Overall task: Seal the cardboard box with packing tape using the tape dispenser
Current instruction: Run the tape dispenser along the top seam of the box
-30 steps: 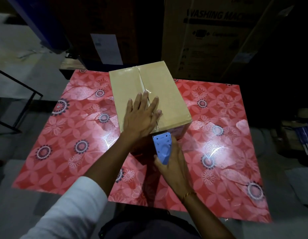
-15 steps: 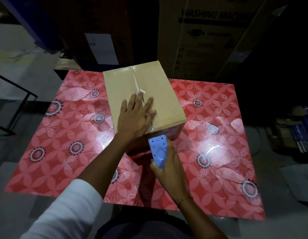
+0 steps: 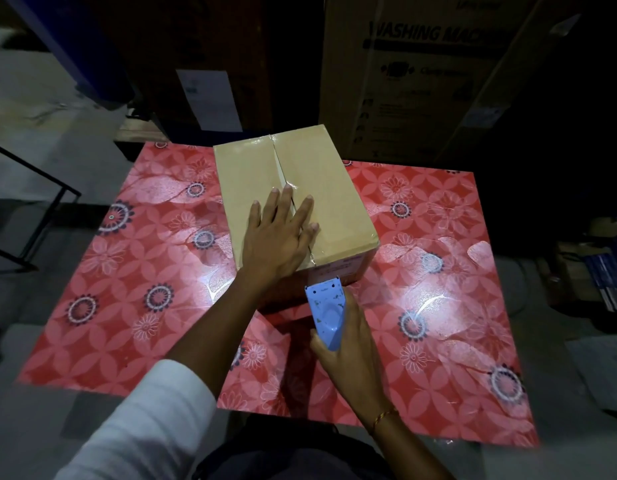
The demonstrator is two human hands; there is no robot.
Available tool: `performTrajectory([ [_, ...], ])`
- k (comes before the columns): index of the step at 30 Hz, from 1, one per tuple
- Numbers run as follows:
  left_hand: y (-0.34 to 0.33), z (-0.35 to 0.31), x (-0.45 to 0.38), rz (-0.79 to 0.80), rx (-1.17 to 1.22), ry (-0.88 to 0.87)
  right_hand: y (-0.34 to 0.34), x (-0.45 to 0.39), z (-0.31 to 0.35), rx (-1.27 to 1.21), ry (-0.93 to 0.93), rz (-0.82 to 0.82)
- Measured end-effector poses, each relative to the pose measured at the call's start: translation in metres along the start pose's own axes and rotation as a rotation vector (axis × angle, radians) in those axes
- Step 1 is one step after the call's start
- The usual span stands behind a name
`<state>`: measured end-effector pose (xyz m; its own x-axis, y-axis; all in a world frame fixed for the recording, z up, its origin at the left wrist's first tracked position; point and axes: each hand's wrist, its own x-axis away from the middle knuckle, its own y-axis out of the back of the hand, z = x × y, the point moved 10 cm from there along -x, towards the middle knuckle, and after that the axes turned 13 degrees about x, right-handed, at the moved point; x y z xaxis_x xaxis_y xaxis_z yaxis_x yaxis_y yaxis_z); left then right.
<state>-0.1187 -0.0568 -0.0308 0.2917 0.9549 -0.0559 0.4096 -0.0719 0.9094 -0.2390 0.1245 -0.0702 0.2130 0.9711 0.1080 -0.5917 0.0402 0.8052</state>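
Note:
A tan cardboard box (image 3: 321, 181) stands closed on the red flowered table (image 3: 127, 271), its top flaps meeting in a centre seam with glossy clear tape along it. My left hand (image 3: 277, 233) lies flat on the near part of the lid, fingers spread across the seam. My right hand (image 3: 348, 337) grips a light blue tape dispenser (image 3: 326, 311), whose front edge is at the box's near side face, just below the top edge. The roll of tape itself is hidden under the dispenser and my hand.
A large washing machine carton (image 3: 421, 74) rises right behind the table. A dark cabinet with a white paper label (image 3: 210, 98) stands at the back left. A black metal frame (image 3: 30, 209) is on the floor at left, and stacked items (image 3: 604, 271) at right.
Both hands stay where they were on the box and dispenser. The dispenser has dropped slightly down the near face. The view has shifted a little.

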Motion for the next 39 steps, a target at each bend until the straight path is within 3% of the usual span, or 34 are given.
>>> performTrajectory([
  [39,0.003,-0.002,0.001,0.017,0.034,-0.025,-0.008,0.016,-0.022,0.118,-0.046,0.168],
])
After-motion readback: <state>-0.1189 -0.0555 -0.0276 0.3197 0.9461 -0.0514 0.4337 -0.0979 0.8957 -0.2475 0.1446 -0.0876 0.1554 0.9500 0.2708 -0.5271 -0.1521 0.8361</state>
